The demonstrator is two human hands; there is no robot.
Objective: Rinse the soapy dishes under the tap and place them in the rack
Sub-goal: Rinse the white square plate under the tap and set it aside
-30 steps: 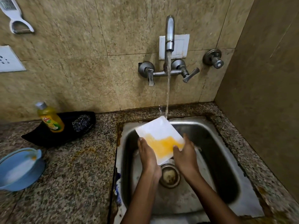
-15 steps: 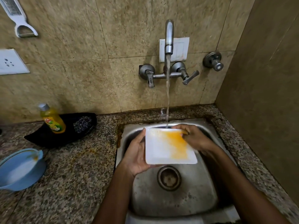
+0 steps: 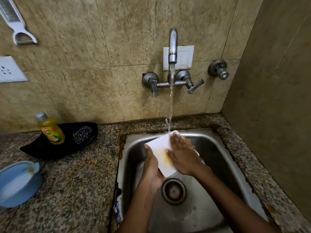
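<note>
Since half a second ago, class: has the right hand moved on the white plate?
Yes. The right hand has left the plate's far edge and now lies flat across the white plate, nearer the sink drain.

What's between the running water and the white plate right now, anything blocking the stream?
Nothing visible. The stream falls clear from the tap onto the white plate's top corner. The right hand lies flat on the plate just below; the left hand holds its left edge. No rack in view.
</note>
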